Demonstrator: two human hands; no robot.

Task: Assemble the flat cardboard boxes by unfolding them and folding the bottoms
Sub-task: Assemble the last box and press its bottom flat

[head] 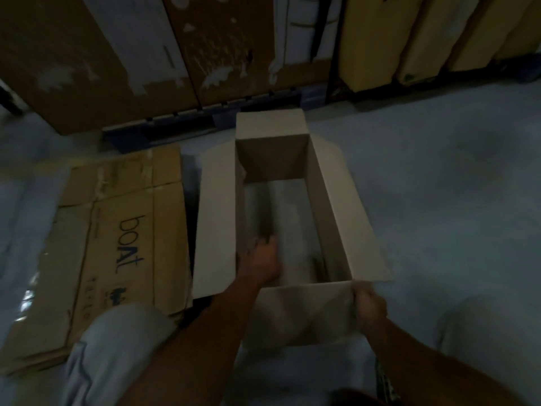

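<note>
The box point(281, 218) stands opened into a tube on the pale floor point(439, 200) at the centre of the view, its flaps splayed outward at 12, 9 and 3 o'clock so the inside stays reachable. The floor shows straight through it, so I judge the bottom is not yet folded shut.

The left hand point(261, 260) reaches down inside along the 9 o'clock wall, probably to hold that wall square or find a lower flap; it is blurred, so I cannot tell how its fingers lie.

The right hand point(369, 306) has its fingers curled round the 3 o'clock edge of the near flap point(304, 313), steadying the box.

A flat box printed "boat" point(123, 244) lies just beside it at 9 o'clock, and more cardboard point(96, 60) leans upright at 12 o'clock.
</note>
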